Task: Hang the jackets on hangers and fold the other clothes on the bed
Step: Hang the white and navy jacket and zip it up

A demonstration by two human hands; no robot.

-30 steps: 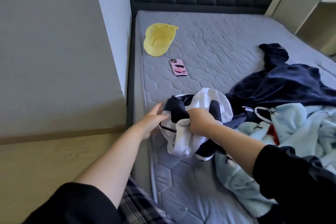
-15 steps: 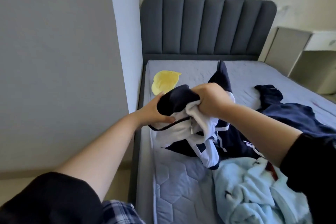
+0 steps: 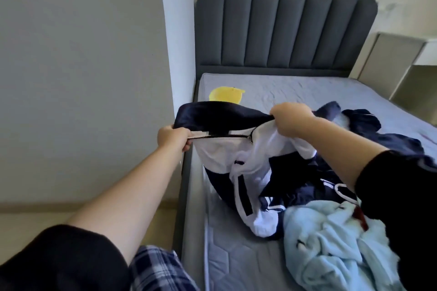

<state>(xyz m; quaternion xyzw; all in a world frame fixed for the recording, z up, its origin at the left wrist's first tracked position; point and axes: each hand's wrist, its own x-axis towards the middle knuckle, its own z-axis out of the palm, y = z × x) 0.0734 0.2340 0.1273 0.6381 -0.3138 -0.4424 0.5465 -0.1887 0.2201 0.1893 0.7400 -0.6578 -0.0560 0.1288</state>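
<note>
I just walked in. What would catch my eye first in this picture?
A navy and white zip jacket is held up mid-frame over the left edge of the bed, its collar stretched between the left hand and the right hand. Behind it a yellow cap lies near the headboard; a crumpled light blue garment sits at lower right.

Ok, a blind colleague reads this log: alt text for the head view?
Left hand and right hand hold a navy-and-white zip jacket up over a grey bed. A light blue garment and navy clothes lie beside it, a yellow cap behind.
</note>
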